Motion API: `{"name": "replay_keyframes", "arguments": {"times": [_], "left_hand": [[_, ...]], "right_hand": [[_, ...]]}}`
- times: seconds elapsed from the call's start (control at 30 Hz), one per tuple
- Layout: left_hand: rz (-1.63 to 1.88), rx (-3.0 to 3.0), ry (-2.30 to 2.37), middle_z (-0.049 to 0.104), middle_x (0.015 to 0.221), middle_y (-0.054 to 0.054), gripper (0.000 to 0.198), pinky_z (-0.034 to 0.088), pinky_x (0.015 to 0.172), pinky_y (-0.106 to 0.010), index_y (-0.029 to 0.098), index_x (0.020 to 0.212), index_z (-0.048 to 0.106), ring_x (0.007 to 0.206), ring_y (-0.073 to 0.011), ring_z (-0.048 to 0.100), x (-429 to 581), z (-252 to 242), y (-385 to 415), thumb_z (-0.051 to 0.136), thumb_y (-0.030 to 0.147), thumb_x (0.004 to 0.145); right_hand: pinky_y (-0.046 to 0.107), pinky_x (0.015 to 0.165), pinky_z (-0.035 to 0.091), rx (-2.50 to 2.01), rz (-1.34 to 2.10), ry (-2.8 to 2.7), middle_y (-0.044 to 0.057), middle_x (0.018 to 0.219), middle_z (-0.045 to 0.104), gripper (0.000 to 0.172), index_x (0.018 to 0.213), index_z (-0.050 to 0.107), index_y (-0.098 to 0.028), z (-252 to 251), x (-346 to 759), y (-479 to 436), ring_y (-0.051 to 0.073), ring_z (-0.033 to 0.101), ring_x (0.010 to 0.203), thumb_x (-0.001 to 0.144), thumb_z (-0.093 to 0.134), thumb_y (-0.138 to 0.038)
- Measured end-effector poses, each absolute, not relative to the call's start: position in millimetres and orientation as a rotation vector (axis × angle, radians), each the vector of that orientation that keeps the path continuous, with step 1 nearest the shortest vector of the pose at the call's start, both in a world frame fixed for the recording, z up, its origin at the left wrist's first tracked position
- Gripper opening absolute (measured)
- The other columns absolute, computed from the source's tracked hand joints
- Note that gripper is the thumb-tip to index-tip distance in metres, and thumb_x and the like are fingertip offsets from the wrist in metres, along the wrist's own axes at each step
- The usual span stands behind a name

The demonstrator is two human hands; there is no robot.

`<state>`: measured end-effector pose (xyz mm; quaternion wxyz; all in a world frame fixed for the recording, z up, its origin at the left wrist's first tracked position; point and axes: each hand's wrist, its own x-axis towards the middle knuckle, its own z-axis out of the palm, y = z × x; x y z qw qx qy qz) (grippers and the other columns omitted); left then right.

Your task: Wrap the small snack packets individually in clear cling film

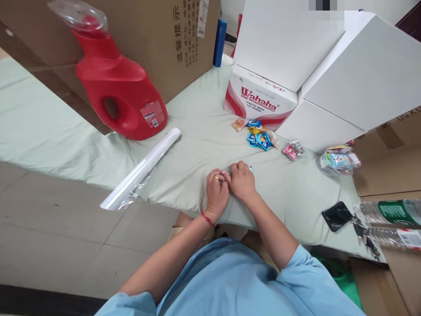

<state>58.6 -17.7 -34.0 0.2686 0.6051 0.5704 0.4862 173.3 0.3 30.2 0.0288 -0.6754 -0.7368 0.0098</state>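
My left hand (217, 192), with a ring and a red bracelet, rests near the front edge of the cloth-covered table, its fingers curled inward. My right hand (243, 180) lies close beside it, fingers bent and closed, and the two hands meet at the fingertips. Past the right hand's outer side peeks a sliver of a small blue-and-white packet (251, 169); most of it is hidden under that hand. Whatever the left fingers pinch cannot be seen. Farther back lie several blue snack packets (262, 141), with a pink packet (290, 151) to their right.
A white plastic roll (141, 171) and a red detergent jug (123, 96) stand left. Behind the snacks is a Wahaba carton (259, 100). Toward the right are a bag of snacks (340, 160), a black pouch (337, 216), keys (365, 237) and plastic bottles (371, 210).
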Motion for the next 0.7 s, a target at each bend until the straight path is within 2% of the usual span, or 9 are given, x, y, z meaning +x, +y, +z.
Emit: {"name": "replay_keyframes", "arguments": {"times": [0.1, 0.2, 0.3, 0.37, 0.43, 0.5, 0.6, 0.7], "left_hand": [[1.387, 1.536, 1.557, 0.066, 0.115, -0.009, 0.017, 0.053, 0.111, -0.047, 0.025, 0.099, 0.054, 0.123, -0.0234, 0.063, 60.7, -35.1, -17.7, 0.047, 0.012, 0.089], [1.385, 1.488, 1.545, 0.065, 0.112, -0.009, 0.019, 0.056, 0.106, -0.043, 0.024, 0.105, 0.054, 0.116, -0.0225, 0.065, 62.7, -36.3, -17.1, 0.047, 0.014, 0.091], [1.346, 1.511, 1.515, 0.065, 0.108, -0.008, 0.016, 0.057, 0.103, -0.043, 0.024, 0.105, 0.055, 0.111, -0.0228, 0.066, 62.9, -35.3, -17.0, 0.047, 0.016, 0.093], [1.344, 1.494, 1.490, 0.065, 0.108, -0.008, 0.014, 0.058, 0.100, -0.042, 0.024, 0.105, 0.055, 0.108, -0.0222, 0.067, 61.8, -31.9, -18.5, 0.047, 0.018, 0.096], [1.346, 1.460, 1.438, 0.065, 0.112, -0.009, 0.012, 0.058, 0.100, -0.041, 0.023, 0.109, 0.056, 0.109, -0.0217, 0.067, 60.3, -25.8, -21.5, 0.049, 0.025, 0.099], [1.336, 1.393, 1.343, 0.064, 0.121, -0.011, 0.018, 0.059, 0.099, -0.040, 0.022, 0.115, 0.056, 0.116, -0.0224, 0.066, 59.1, -17.3, -25.1, 0.051, 0.035, 0.102], [1.217, 1.157, 1.086, 0.061, 0.136, -0.014, 0.037, 0.064, 0.091, -0.040, 0.022, 0.128, 0.053, 0.119, -0.0237, 0.067, 60.7, -3.4, -28.3, 0.051, 0.049, 0.104], [0.990, 0.995, 0.875, 0.067, 0.125, -0.011, 0.046, 0.066, 0.076, -0.036, 0.021, 0.124, 0.056, 0.103, -0.0225, 0.071, 67.8, 4.6, -28.9, 0.062, 0.057, 0.096]], "right_hand": [[0.041, 0.094, 0.046, -2.001, 0.011, -2.310, 0.017, 0.117, 0.060, 0.033, 0.117, 0.068, -0.018, 23.4, 178.7, -6.0, 0.032, 0.053, 0.109, 0.104, 0.059, -0.047], [0.041, 0.094, 0.047, -1.961, 0.012, -2.254, 0.016, 0.119, 0.061, 0.027, 0.123, 0.068, -0.020, 19.0, 184.6, -6.9, 0.031, 0.052, 0.109, 0.099, 0.066, -0.033], [0.042, 0.097, 0.049, -1.966, 0.060, -2.145, 0.017, 0.119, 0.064, 0.035, 0.128, 0.068, -0.016, 21.5, 193.4, -6.8, 0.031, 0.055, 0.108, 0.094, 0.059, -0.014], [0.044, 0.101, 0.049, -1.925, 0.129, -2.043, 0.018, 0.120, 0.067, 0.039, 0.128, 0.070, -0.015, 27.6, 203.9, -9.9, 0.031, 0.058, 0.110, 0.093, 0.053, -0.010], [0.044, 0.103, 0.051, -1.825, 0.272, -1.852, 0.016, 0.122, 0.071, 0.038, 0.129, 0.072, -0.017, 34.9, 218.0, -16.6, 0.029, 0.063, 0.111, 0.096, 0.053, -0.018], [0.042, 0.100, 0.055, -1.699, 0.506, -1.584, 0.012, 0.120, 0.076, 0.036, 0.129, 0.073, -0.019, 40.4, 232.4, -25.6, 0.026, 0.068, 0.106, 0.097, 0.059, -0.032], [0.041, 0.092, 0.060, -1.510, 0.872, -1.209, 0.008, 0.108, 0.081, 0.045, 0.122, 0.077, -0.021, 40.7, 247.0, -38.7, 0.025, 0.074, 0.096, 0.086, 0.076, -0.047], [0.040, 0.085, 0.062, -1.429, 1.069, -1.023, 0.006, 0.099, 0.082, 0.046, 0.114, 0.080, -0.021, 30.7, 251.4, -48.1, 0.026, 0.076, 0.092, 0.077, 0.083, -0.049]]}}
